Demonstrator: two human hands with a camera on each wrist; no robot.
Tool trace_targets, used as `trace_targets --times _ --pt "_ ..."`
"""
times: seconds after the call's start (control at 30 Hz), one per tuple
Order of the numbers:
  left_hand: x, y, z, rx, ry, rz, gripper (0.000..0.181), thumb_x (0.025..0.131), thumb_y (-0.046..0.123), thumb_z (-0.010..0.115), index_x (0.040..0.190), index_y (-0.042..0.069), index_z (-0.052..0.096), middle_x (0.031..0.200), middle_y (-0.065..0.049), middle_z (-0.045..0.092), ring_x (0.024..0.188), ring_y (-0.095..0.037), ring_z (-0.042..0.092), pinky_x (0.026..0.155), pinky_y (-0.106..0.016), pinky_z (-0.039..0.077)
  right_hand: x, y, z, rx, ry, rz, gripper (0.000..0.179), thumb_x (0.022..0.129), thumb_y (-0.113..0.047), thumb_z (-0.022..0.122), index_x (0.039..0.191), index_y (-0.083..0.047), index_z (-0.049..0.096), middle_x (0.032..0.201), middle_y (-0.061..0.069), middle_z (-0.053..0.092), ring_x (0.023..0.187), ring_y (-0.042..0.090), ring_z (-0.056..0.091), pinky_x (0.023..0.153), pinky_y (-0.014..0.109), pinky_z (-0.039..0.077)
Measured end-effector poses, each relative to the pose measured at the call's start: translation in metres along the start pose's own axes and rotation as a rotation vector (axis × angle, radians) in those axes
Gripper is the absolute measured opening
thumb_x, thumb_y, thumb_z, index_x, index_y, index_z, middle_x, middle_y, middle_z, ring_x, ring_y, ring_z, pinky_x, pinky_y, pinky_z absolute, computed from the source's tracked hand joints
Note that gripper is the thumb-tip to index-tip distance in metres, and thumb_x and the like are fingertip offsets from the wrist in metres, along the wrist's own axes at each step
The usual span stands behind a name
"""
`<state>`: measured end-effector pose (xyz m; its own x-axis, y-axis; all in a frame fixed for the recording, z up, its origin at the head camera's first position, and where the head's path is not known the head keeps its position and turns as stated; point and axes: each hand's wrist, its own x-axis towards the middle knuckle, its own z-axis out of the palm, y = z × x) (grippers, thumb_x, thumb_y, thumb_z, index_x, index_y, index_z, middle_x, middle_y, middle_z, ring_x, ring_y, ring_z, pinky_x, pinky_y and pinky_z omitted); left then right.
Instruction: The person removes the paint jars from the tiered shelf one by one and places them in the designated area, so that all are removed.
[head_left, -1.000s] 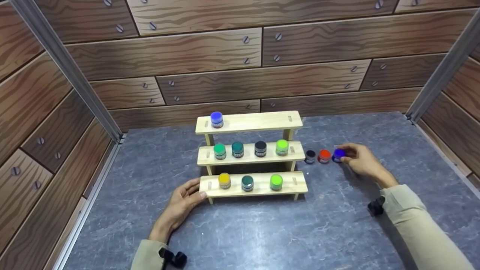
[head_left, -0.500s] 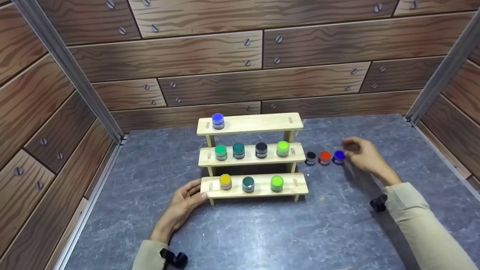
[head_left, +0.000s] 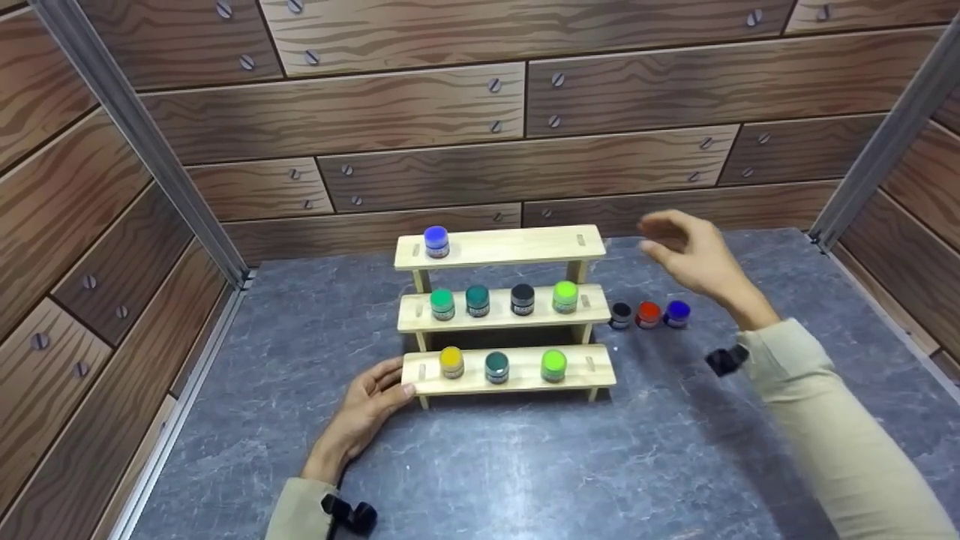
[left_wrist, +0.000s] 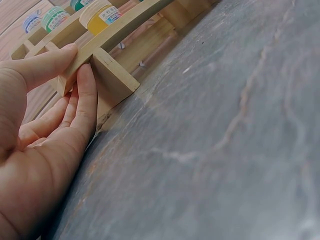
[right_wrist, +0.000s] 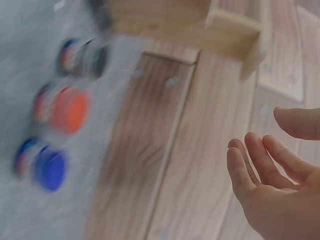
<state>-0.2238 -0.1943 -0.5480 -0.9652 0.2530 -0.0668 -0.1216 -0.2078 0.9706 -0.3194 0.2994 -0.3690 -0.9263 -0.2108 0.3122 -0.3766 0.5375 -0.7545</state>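
A three-tier wooden display stand [head_left: 517, 244] holds small paint jars. Its top tier bears one blue-lidded jar [head_left: 436, 242]; four-legged below it, the middle tier carries several green and dark ones, and the bottom tier a yellow jar [head_left: 451, 362], a dark green jar [head_left: 496, 367] and a lime jar [head_left: 553, 366]. My left hand [head_left: 364, 409] pinches the bottom tier's left end, thumb [left_wrist: 55, 62] above and fingers beneath. In the air behind the loose jars, my right hand [head_left: 690, 251] holds nothing, its fingers [right_wrist: 270, 165] apart from the thumb.
Right of the stand, a black jar [head_left: 620, 315], a red jar [head_left: 649, 314] and a blue jar [head_left: 678, 313] stand in a row on the grey marbled table [head_left: 480, 465]. Wood-patterned walls [head_left: 435, 105] enclose the back and sides.
My right hand has let go of the blue jar at the row's right end, then risen and moved back and left. My left hand keeps its grip on the stand.
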Motion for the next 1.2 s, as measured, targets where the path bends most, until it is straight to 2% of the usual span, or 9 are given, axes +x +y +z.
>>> trace_targets --times 0.17,0.27,0.4,0.63,0.8,1.0,1.2 --pt "-0.001 0.000 0.000 -0.011 0.001 0.006 0.074 0.099 0.002 0.070 0.160 -0.013 0.031 0.158 -0.034 0.043 0.128 -0.023 0.063 0.109 -0.030 0.056 0.016 -0.033 0.019 0.022 -0.025 -0.045 0.044 0.101 -0.003 0.070 0.142 0.008 0.058 0.142 0.028 0.063 0.131 0.042 0.063 0.113 0.027 0.053" --pt "-0.001 0.000 0.000 -0.017 0.008 0.006 0.074 0.098 0.001 0.070 0.160 -0.012 0.032 0.158 -0.034 0.043 0.127 -0.023 0.063 0.109 -0.030 0.056 0.026 -0.049 0.030 0.048 -0.045 -0.065 0.042 0.101 -0.003 0.069 0.141 0.008 0.059 0.142 0.029 0.063 0.131 0.041 0.063 0.118 0.042 0.051" --pt "-0.001 0.001 0.000 -0.022 0.010 0.003 0.074 0.098 0.000 0.069 0.160 -0.012 0.032 0.158 -0.033 0.042 0.127 -0.023 0.063 0.108 -0.030 0.057 0.039 -0.064 0.047 0.072 -0.075 -0.095 0.042 0.101 -0.003 0.070 0.139 0.010 0.059 0.141 0.030 0.062 0.132 0.044 0.062 0.119 0.050 0.049" --pt "0.000 0.000 0.001 -0.022 0.008 0.004 0.073 0.098 0.000 0.070 0.159 -0.012 0.033 0.156 -0.032 0.045 0.126 -0.022 0.064 0.108 -0.030 0.057 0.057 -0.088 0.079 0.055 -0.120 -0.151 0.043 0.100 -0.007 0.072 0.139 0.008 0.061 0.139 0.029 0.065 0.130 0.043 0.063 0.118 0.052 0.050" --pt "0.000 0.000 0.001 -0.009 0.009 0.008 0.073 0.098 0.003 0.071 0.159 -0.012 0.033 0.156 -0.032 0.046 0.127 -0.023 0.064 0.107 -0.028 0.057 0.065 -0.106 0.101 0.052 -0.153 -0.162 0.043 0.100 -0.009 0.073 0.139 0.006 0.062 0.137 0.026 0.067 0.129 0.040 0.064 0.117 0.048 0.051" --pt "0.000 -0.001 0.000 -0.016 0.011 0.003 0.073 0.098 0.001 0.070 0.159 -0.013 0.033 0.155 -0.032 0.047 0.126 -0.022 0.064 0.108 -0.030 0.057 0.072 -0.119 0.127 0.044 -0.189 -0.156 0.044 0.100 -0.014 0.074 0.139 0.002 0.063 0.137 0.020 0.068 0.128 0.035 0.065 0.117 0.044 0.051" --pt "0.000 -0.002 0.001 -0.020 0.013 0.000 0.073 0.098 0.001 0.070 0.159 -0.013 0.032 0.156 -0.033 0.045 0.126 -0.022 0.064 0.108 -0.030 0.057 0.079 -0.123 0.153 0.066 -0.214 -0.119 0.043 0.100 -0.015 0.074 0.138 0.001 0.064 0.134 0.020 0.069 0.125 0.033 0.066 0.114 0.043 0.053"
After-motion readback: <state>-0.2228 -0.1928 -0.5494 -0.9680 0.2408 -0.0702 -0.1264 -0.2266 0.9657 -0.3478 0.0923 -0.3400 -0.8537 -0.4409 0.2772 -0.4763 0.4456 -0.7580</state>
